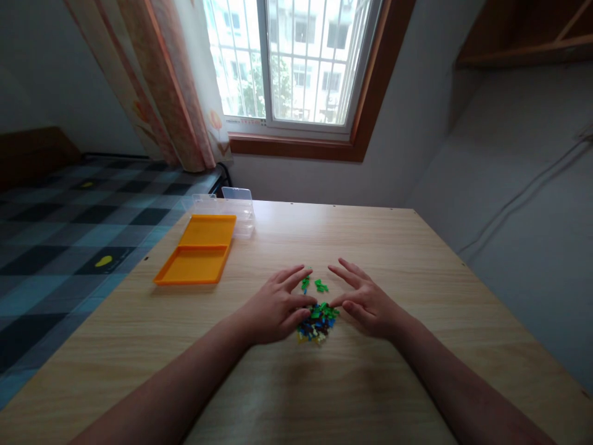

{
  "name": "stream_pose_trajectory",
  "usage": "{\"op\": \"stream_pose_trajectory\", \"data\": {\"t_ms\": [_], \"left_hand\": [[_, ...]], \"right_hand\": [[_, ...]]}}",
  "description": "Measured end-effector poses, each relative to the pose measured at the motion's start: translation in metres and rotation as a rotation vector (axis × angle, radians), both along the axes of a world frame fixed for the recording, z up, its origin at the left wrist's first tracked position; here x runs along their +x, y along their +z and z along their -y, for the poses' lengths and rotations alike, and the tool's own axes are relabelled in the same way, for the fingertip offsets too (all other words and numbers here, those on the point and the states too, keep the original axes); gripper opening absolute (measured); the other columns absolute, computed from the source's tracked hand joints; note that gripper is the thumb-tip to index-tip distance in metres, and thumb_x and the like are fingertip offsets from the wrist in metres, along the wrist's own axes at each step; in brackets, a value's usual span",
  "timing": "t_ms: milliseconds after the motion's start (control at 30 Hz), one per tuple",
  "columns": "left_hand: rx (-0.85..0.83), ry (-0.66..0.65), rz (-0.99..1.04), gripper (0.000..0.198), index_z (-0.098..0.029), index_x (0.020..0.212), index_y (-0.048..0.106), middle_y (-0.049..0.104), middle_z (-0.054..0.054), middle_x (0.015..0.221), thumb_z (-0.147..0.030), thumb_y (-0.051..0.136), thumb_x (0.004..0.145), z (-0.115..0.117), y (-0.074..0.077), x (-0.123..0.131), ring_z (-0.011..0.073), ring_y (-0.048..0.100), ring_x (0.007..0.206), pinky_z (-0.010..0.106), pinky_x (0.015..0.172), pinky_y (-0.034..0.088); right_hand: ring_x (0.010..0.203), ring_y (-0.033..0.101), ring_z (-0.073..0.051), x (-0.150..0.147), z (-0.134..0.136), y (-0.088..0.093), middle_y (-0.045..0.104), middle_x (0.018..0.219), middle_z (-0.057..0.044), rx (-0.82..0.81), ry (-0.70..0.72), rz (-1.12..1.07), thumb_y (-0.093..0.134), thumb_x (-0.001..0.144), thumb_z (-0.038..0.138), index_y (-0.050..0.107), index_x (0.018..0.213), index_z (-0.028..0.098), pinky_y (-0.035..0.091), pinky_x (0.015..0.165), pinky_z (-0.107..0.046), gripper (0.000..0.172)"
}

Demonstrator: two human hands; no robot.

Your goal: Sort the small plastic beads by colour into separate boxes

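Observation:
A small heap of tiny coloured building bricks [317, 320], green, blue, yellow and dark, lies on the wooden table [324, 383] in front of me. My left hand [275, 306] rests flat on the table just left of the heap, fingers spread, its thumb touching the pile. On the other side, my right hand [364, 300] mirrors it with fingers stretched out and the thumb at the pile's edge. A few loose green bricks [320, 285] lie between my fingertips, just beyond the heap. Neither hand holds anything.
An open orange case [199, 256] lies on the table at the left. Behind it stands a clear plastic box [236, 210]. A bed with a checked cover [69, 228] adjoins the table's left edge. A window and curtain are beyond; a grey wall runs along the right.

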State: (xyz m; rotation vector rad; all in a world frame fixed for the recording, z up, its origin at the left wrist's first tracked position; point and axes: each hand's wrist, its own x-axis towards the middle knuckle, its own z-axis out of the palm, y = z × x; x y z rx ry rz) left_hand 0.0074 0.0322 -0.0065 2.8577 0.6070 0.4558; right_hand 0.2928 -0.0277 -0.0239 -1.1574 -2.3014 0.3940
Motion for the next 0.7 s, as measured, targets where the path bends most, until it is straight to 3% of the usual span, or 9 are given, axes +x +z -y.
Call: {"op": "stream_pose_trajectory", "data": {"t_ms": [200,400,533,700], "left_hand": [[-0.005,0.053,0.021,0.031,-0.028,0.116,0.076,0.045,0.011,0.158,-0.038,0.052,0.1,-0.0004,0.0014,-0.0004,0.0388,0.036,0.148,0.061,0.116,0.037],[-0.005,0.004,0.041,0.031,-0.031,0.123,0.073,0.043,0.008,0.16,-0.037,0.054,0.099,0.0003,-0.001,0.0004,0.0361,0.035,0.149,0.058,0.118,0.036],[-0.001,-0.001,0.002,0.032,-0.032,0.124,0.073,0.043,0.009,0.16,-0.038,0.054,0.1,0.0009,-0.0001,0.0013,0.0372,0.034,0.15,0.06,0.117,0.036],[-0.004,0.03,0.02,0.028,-0.029,0.114,0.076,0.045,0.008,0.159,-0.036,0.053,0.099,0.0008,0.0018,0.001,0.0369,0.036,0.149,0.059,0.117,0.036]], "right_hand": [[0.155,0.021,-0.035,0.0011,-0.0003,-0.0003,0.039,0.163,-0.003,0.031,-0.058,-0.014,0.035,0.105,0.057,0.082,0.106,0.031,0.023,0.121,-0.065,0.053],[0.154,0.023,-0.035,-0.0027,0.0001,0.0003,0.037,0.164,-0.002,0.013,-0.003,0.0,0.04,0.104,0.058,0.081,0.109,0.033,0.026,0.12,-0.065,0.048],[0.155,0.022,-0.036,-0.0021,-0.0014,-0.0015,0.038,0.163,-0.004,0.031,-0.049,0.033,0.037,0.105,0.054,0.081,0.11,0.032,0.024,0.12,-0.066,0.049],[0.155,0.022,-0.034,0.0001,-0.0022,-0.0037,0.039,0.163,-0.004,0.043,-0.083,0.026,0.035,0.106,0.054,0.08,0.11,0.031,0.025,0.121,-0.065,0.051]]}}
